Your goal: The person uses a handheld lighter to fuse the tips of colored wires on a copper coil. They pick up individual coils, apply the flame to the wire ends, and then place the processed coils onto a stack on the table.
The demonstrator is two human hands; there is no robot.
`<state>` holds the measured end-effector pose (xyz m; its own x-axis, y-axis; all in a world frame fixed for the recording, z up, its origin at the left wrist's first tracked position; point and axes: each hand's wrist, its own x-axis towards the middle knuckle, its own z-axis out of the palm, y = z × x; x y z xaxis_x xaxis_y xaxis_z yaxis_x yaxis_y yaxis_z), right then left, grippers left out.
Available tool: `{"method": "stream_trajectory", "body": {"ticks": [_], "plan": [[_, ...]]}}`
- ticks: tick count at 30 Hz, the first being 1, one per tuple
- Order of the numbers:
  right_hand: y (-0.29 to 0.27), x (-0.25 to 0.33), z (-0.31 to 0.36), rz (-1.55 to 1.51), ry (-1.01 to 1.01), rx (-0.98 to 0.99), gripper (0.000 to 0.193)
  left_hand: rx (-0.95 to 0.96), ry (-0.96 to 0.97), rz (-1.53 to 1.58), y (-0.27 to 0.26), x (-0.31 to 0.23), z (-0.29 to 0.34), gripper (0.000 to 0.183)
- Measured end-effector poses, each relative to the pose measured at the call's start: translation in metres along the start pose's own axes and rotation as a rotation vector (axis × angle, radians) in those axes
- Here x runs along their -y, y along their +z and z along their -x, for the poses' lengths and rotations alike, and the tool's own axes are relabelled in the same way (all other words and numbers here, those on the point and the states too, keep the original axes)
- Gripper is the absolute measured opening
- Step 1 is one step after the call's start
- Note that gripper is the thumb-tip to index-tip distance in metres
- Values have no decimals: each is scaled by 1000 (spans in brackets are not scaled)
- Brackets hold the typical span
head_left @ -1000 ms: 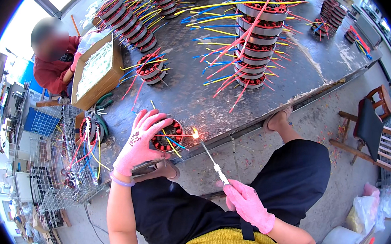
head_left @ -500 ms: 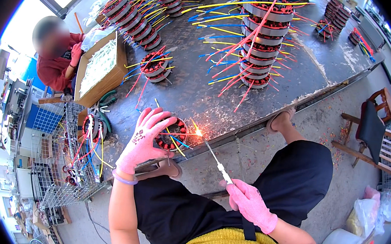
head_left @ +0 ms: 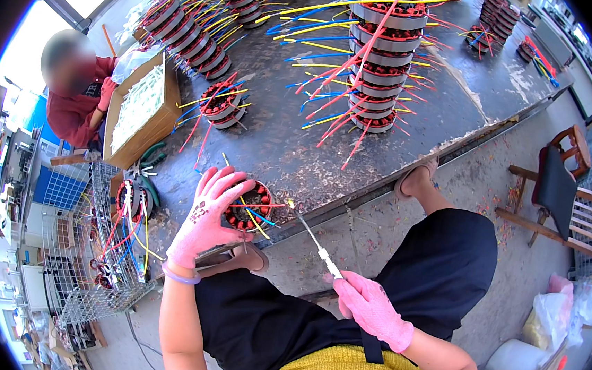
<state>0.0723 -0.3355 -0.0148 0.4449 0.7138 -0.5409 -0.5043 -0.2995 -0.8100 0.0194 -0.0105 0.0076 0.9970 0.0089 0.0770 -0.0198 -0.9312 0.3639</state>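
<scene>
My left hand (head_left: 204, 221), in a pink glove, curves its fingers and thumb round the left side of a motor stator (head_left: 259, 197) at the table's near edge. Red coils line the stator's ring, and yellow, blue and red wires stick out of it. One red wire (head_left: 275, 205) points right, toward a small yellowish tip (head_left: 290, 203). My right hand (head_left: 374, 311), also gloved in pink, is closed on the white handle of a thin rod-like tool (head_left: 314, 238). The rod's far end is close to that tip; whether they touch I cannot tell.
Stacked stators (head_left: 381, 73) with loose wires stand on the dark worn table (head_left: 299, 143); a shorter stack (head_left: 223, 106) is nearer. At left are a wire basket (head_left: 93, 287), pliers (head_left: 151, 156) and a carton (head_left: 145, 114) beside a co-worker (head_left: 80, 102). A wooden chair (head_left: 560, 188) stands right.
The bright flame and sparks at the rod's end have gone out. The whole view has shifted slightly; both hands keep their holds.
</scene>
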Motion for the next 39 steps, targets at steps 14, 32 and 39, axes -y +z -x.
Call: {"method": "stream_trajectory", "body": {"ticks": [14,32,39], "plan": [[-2,3,1,84,-21,11,36,-2,-10,7,1,1,1,91],[-3,1,1,75,-21,2,37,14,-14,-19,3,3,1,94],[-2,2,1,98,-45,5,36,13,-5,-16,3,4,0,94]]}}
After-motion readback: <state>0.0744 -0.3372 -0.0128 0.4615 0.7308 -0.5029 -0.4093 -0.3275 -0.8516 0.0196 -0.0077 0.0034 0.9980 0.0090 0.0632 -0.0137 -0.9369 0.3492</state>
